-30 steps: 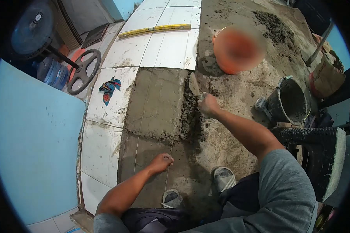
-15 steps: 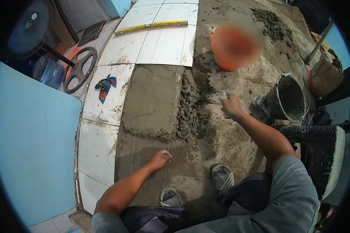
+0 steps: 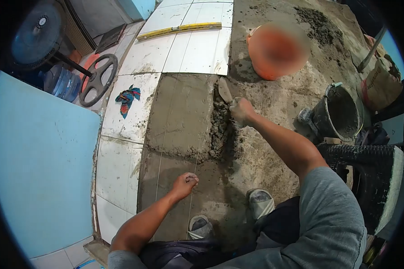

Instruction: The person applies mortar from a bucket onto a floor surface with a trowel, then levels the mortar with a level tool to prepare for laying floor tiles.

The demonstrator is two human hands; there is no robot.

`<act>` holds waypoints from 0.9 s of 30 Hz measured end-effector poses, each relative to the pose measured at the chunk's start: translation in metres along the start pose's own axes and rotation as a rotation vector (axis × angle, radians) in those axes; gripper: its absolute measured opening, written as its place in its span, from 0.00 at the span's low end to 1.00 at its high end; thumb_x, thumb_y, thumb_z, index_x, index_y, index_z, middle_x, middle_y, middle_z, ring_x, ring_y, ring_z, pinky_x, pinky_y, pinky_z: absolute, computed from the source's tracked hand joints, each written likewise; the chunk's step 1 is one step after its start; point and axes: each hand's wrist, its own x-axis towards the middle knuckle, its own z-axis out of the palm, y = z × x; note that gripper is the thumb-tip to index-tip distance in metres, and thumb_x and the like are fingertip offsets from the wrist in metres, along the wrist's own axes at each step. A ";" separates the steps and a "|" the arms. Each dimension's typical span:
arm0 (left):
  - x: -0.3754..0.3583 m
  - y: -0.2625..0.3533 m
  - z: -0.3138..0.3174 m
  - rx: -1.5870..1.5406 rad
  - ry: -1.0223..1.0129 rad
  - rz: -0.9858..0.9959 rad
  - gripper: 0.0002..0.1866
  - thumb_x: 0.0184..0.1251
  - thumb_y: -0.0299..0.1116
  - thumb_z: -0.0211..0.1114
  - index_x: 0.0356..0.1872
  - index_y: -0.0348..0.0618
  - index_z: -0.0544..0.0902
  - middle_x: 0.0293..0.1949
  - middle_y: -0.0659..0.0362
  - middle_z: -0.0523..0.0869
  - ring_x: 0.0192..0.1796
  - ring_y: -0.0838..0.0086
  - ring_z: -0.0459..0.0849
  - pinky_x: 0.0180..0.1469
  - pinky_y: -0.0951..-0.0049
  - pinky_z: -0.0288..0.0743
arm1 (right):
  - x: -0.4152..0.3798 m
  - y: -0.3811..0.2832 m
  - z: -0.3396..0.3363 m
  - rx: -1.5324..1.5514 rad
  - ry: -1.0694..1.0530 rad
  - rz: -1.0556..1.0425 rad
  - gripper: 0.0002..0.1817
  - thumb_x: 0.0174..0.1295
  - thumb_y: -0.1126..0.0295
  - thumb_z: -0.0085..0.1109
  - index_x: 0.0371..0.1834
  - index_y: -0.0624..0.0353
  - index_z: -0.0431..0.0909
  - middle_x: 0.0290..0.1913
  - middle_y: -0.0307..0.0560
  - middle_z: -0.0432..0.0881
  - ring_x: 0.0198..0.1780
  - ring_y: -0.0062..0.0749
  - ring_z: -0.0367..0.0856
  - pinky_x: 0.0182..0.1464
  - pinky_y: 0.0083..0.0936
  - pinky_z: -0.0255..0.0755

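My right hand (image 3: 242, 111) is closed round the handle of a trowel (image 3: 225, 91). The trowel's blade rests at the upper end of a ridge of lumpy wet mortar (image 3: 219, 123), along the right side of a smoothed mortar bed (image 3: 179, 114). Lower down, my left hand (image 3: 185, 185) hangs above the grey floor with its fingers curled in; whether anything is between them is too small to tell. Thin strings run lengthwise over the bed. White tiles (image 3: 119, 157) border it on the left.
A yellow level (image 3: 179, 29) lies on the tiles at the top. Beyond the mortar stands an orange bucket (image 3: 260, 56). At right are a black bucket (image 3: 323, 114), a paper sack (image 3: 381, 85) and a black stool (image 3: 372, 175). A coloured cloth (image 3: 127, 99) and a fan stand are at left.
My right hand has moved left to the mortar ridge, and the trowel blade now shows there. My left hand has stayed nearly in place. The view has shifted slightly.
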 end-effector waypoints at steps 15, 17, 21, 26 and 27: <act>0.011 0.004 0.007 0.026 0.109 -0.033 0.19 0.81 0.44 0.59 0.44 0.33 0.83 0.32 0.57 0.86 0.36 0.73 0.84 0.43 0.69 0.77 | -0.092 -0.013 -0.040 -0.500 -0.273 -0.360 0.17 0.59 0.72 0.57 0.50 0.67 0.81 0.44 0.69 0.87 0.49 0.61 0.87 0.54 0.49 0.81; 0.013 -0.001 0.008 -0.025 0.137 -0.015 0.19 0.81 0.44 0.59 0.42 0.34 0.83 0.30 0.58 0.86 0.36 0.73 0.84 0.43 0.69 0.77 | -0.087 0.006 -0.046 -0.353 -0.149 -0.404 0.19 0.59 0.72 0.57 0.54 0.65 0.81 0.44 0.69 0.87 0.48 0.60 0.88 0.54 0.48 0.81; 0.010 -0.003 0.008 0.001 0.163 0.002 0.18 0.81 0.43 0.59 0.42 0.35 0.83 0.29 0.58 0.86 0.34 0.74 0.83 0.42 0.69 0.77 | -0.052 0.007 -0.054 -0.201 -0.048 -0.110 0.22 0.59 0.72 0.56 0.58 0.63 0.80 0.45 0.70 0.86 0.49 0.59 0.88 0.53 0.48 0.81; 0.007 -0.004 0.005 -0.010 0.185 0.038 0.18 0.81 0.43 0.59 0.42 0.35 0.83 0.29 0.58 0.85 0.33 0.73 0.83 0.41 0.69 0.77 | -0.047 0.018 0.004 -0.454 -0.123 -0.231 0.18 0.60 0.72 0.57 0.53 0.65 0.81 0.43 0.67 0.87 0.47 0.61 0.88 0.53 0.48 0.82; 0.006 -0.005 0.004 -0.028 0.192 0.030 0.18 0.81 0.43 0.59 0.42 0.35 0.83 0.29 0.58 0.85 0.33 0.73 0.83 0.41 0.69 0.77 | -0.055 0.016 0.013 -0.485 -0.150 -0.277 0.17 0.61 0.71 0.57 0.52 0.66 0.81 0.43 0.67 0.88 0.47 0.61 0.88 0.53 0.48 0.82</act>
